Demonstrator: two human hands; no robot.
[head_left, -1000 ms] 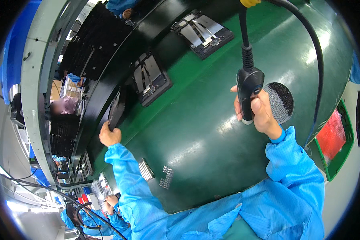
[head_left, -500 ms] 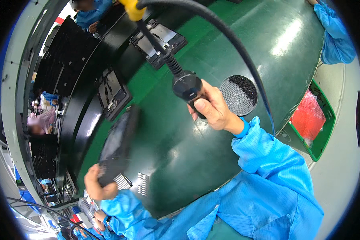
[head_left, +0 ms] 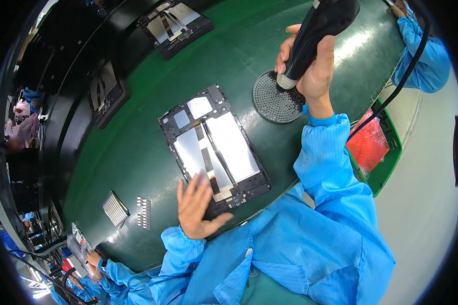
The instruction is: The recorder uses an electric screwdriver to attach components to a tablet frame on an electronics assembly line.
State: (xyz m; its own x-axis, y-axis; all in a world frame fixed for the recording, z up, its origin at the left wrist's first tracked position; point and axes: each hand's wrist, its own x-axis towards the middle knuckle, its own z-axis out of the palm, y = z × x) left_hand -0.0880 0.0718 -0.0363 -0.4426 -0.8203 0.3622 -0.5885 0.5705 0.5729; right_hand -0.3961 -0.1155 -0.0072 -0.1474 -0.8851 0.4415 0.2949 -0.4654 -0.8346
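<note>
My right hand [head_left: 318,76] is wrapped around a black electric screwdriver [head_left: 320,33] with a pale nose. Its tip points down at a round perforated tray [head_left: 269,104], where small black screws [head_left: 292,101] are heaped on one side. Whether the bit touches a screw is too small to tell. An opened tablet [head_left: 231,145] lies in front of me with its inside up, showing silvery battery panels and dark ribbon cables. Over its lower left corner my left hand [head_left: 194,211] is spread open, slightly blurred, and holds nothing.
Two more opened tablets [head_left: 175,25] lie on the dark strip beyond the green table [head_left: 137,127]. Left of my left hand are a ribbed metal piece [head_left: 116,209] and a sheet of small silvery parts [head_left: 143,212]. A green bin [head_left: 389,165] holds red bubble wrap. Co-workers' sleeves [head_left: 425,61] show nearby.
My left hand has set the tablet down in front of me and let go of it. My right hand has brought the screwdriver over the screw tray, away from the yellow-fitted hanging cable's earlier spot.
</note>
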